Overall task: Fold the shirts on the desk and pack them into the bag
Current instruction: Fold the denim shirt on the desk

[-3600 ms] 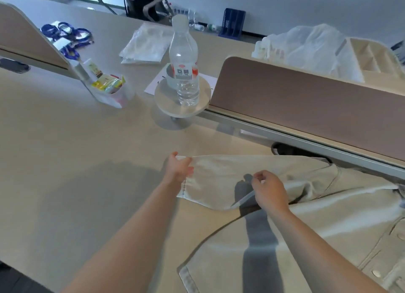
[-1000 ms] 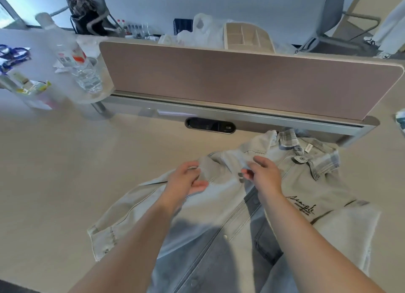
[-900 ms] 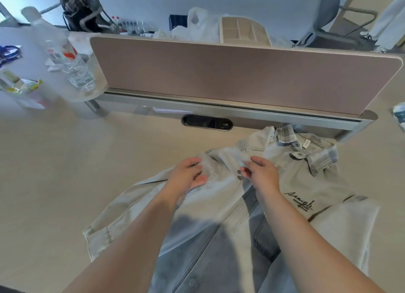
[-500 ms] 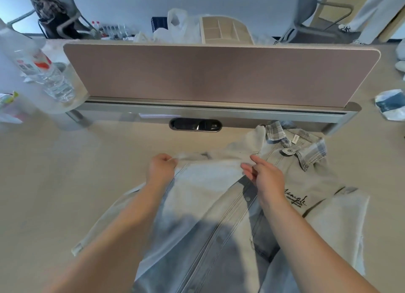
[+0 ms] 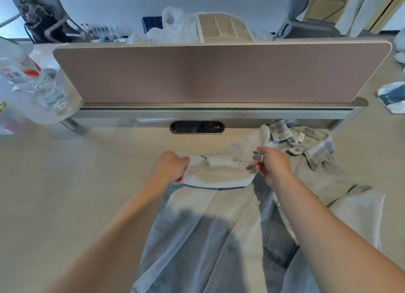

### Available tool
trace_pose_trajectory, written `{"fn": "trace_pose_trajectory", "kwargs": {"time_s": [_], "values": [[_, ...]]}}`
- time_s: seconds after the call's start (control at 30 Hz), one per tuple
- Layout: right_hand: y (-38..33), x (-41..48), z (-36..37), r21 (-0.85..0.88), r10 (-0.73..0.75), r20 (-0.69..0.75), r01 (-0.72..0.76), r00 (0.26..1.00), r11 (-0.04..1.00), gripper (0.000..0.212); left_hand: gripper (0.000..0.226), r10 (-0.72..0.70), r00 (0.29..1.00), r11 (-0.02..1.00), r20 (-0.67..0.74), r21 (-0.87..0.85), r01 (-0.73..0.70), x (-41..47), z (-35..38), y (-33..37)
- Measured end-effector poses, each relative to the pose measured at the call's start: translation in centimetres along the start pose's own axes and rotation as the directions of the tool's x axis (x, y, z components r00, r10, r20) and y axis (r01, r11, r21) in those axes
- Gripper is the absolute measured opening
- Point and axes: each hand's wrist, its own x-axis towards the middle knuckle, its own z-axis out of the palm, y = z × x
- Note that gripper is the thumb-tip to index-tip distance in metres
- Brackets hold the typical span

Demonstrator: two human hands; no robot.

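A pale grey denim shirt (image 5: 219, 231) with a plaid-lined collar (image 5: 315, 143) lies front up on the beige desk (image 5: 65, 194). Its left sleeve is folded over the chest. My left hand (image 5: 171, 167) grips the folded edge at the left shoulder. My right hand (image 5: 271, 163) pinches the same fold near the button placket, just left of the collar. No bag for packing can be told apart in view.
A brown divider panel (image 5: 219, 73) stands across the desk behind the shirt, with a black cable slot (image 5: 197, 127) below it. A water bottle (image 5: 37, 82) is at the far left. A white plastic bag (image 5: 175, 27) and a wooden organiser (image 5: 221, 28) sit behind the panel.
The left sleeve lay spread out to the left and is now folded in over the chest. Both hands moved up along the shoulder, and my view shifted right.
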Motion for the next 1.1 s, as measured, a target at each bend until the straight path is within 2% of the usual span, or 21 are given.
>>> {"fn": "trace_pose_trajectory", "kwargs": {"time_s": [0.07,0.13,0.2,0.27,0.37,0.43,0.47,0.5,0.53,0.63,0.73,0.87,0.97,1.1], "values": [[-0.2,1.3,0.5,-0.028,0.064,0.067,-0.062,0.996,0.998,0.016,0.042,-0.003,1.000,0.999,0.017,0.042,0.003,0.1,0.6,-0.2],[-0.3,1.6,0.8,-0.018,0.041,0.050,-0.040,0.998,0.999,0.017,0.033,0.026,0.999,0.998,0.025,0.063,-0.028,0.6,1.0,-0.4],[-0.6,1.7,0.7,0.176,-0.028,-0.014,0.030,1.000,0.984,0.017,0.032,0.050,0.999,0.997,0.007,0.051,-0.050,1.2,1.2,-0.6],[-1.3,1.6,0.2,0.405,-0.078,-0.032,0.084,0.996,0.911,0.017,0.036,0.096,0.995,0.995,-0.041,0.039,-0.094,1.2,1.2,-0.1],[-0.8,2.1,-0.5,0.537,-0.076,0.025,0.051,0.997,0.842,0.020,0.034,0.110,0.994,0.994,-0.027,-0.005,-0.111,1.1,1.9,0.4],[0.2,2.2,-0.9,0.437,-0.071,0.075,0.031,0.995,0.899,0.027,0.015,0.115,0.993,0.993,0.042,0.010,-0.115,0.4,2.5,0.8],[0.8,2.1,-1.0,0.342,-0.079,0.089,0.043,0.993,0.939,0.032,0.019,0.108,0.992,0.994,0.062,0.003,-0.109,0.6,2.7,0.5],[1.3,1.7,-1.2,0.234,-0.104,0.084,0.082,0.991,0.969,0.036,0.042,0.095,0.993,0.995,0.073,-0.007,-0.095,0.6,2.7,0.3],[1.9,1.2,-1.4,0.122,-0.146,0.060,0.137,0.988,0.983,0.039,0.056,0.069,0.996,0.997,0.055,-0.040,-0.067,0.3,2.2,0.0],[4.2,-1.0,-1.4,-0.124,-0.260,0.008,0.259,0.965,0.958,0.039,0.054,0.002,1.000,0.983,-0.005,-0.183,-0.003,-1.8,0.3,-1.2],[6.2,-4.3,-0.6,-0.174,-0.223,0.046,0.228,0.974,0.958,0.030,0.043,-0.067,0.998,0.961,-0.001,-0.270,0.064,-5.0,-2.2,-3.4],[8.9,-8.7,1.7,-0.254,-0.171,0.132,0.200,0.977,0.946,0.017,0.024,-0.089,0.996,0.971,-0.026,-0.227,0.081,-8.5,-5.7,-6.9],[11.5,-11.0,4.3,-0.322,-0.105,0.189,0.163,0.976,0.933,0.008,0.007,-0.101,0.994,0.982,0.038,-0.156,0.105,-10.4,-8.2,-10.1],[14.7,-14.7,7.6,-0.423,-0.046,0.204,0.131,0.978,0.897,0.010,0.017,-0.136,0.974,0.989,0.183,-0.029,0.143,-11.0,-10.4,-16.1]]}}
